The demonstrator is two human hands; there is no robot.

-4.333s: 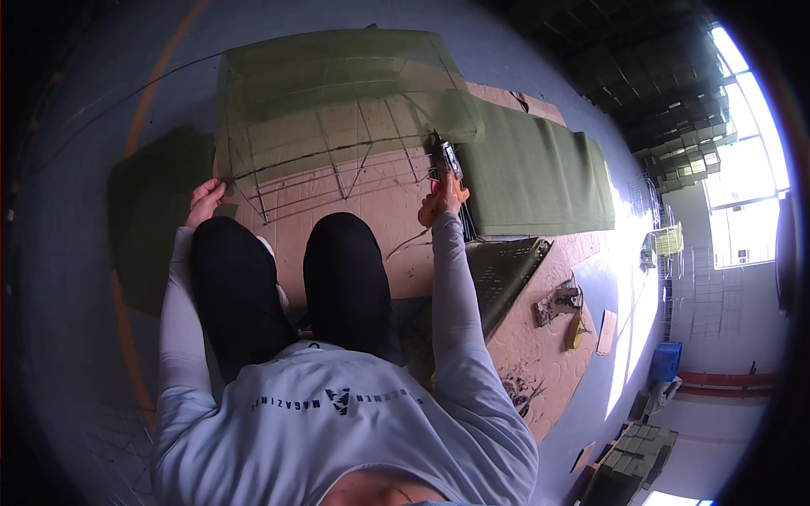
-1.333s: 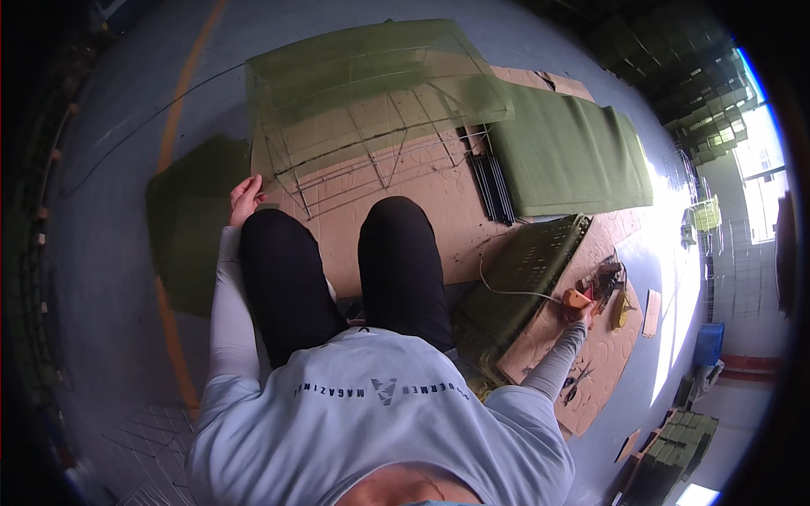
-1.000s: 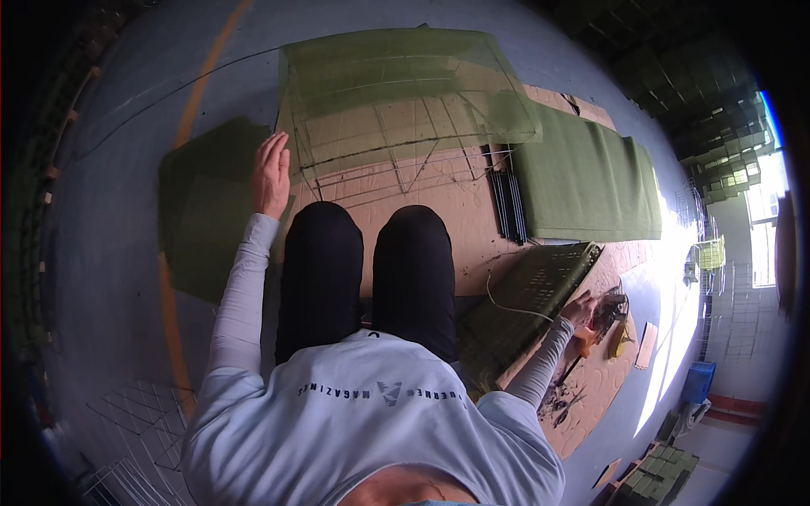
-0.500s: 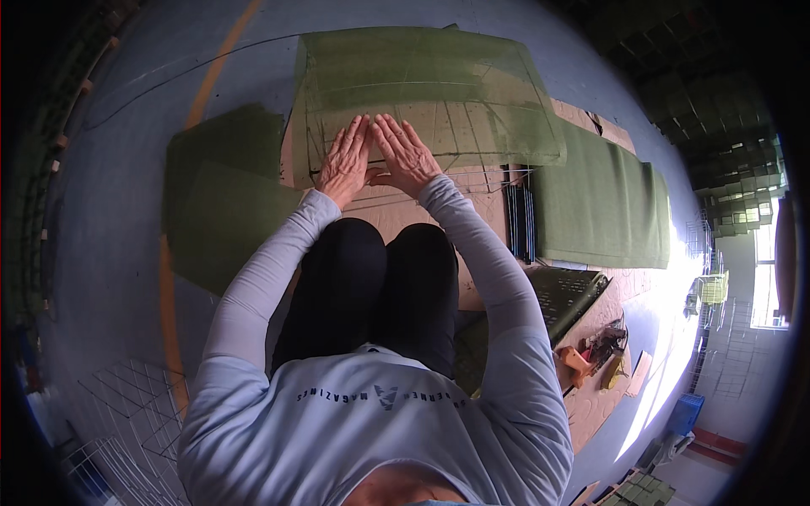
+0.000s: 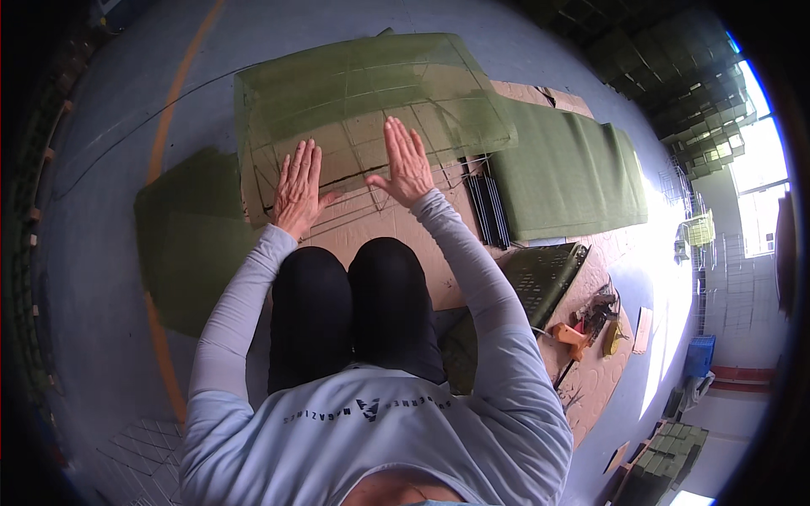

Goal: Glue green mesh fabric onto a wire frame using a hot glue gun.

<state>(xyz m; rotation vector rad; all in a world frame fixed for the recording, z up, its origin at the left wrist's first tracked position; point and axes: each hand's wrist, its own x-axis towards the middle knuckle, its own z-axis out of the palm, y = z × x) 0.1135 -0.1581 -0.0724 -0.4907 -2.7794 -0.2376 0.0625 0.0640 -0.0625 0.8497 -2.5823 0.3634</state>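
A sheer green mesh sheet [image 5: 321,80] lies over a thin wire frame [image 5: 344,139], whose bars show through it. My left hand [image 5: 298,190] rests flat at the sheet's near edge on the left, fingers stretched forward and thumb out. Farther right, my right hand [image 5: 405,164] lies open on the same near edge, its fingers straight and thumb pointing inward. Neither hand holds anything. Beneath the frame is a brown cardboard sheet [image 5: 413,240].
Green mesh [image 5: 186,244] lies on the floor at left, and a folded green stack [image 5: 565,173] at right. Beside that stack are dark rods [image 5: 487,211]. A green perforated crate [image 5: 544,282] and an orange-handled tool [image 5: 571,339] sit near my right arm.
My hands have moved apart along the near edge of the mesh, from fingertips almost touching to a wide gap. The view has turned slightly right.
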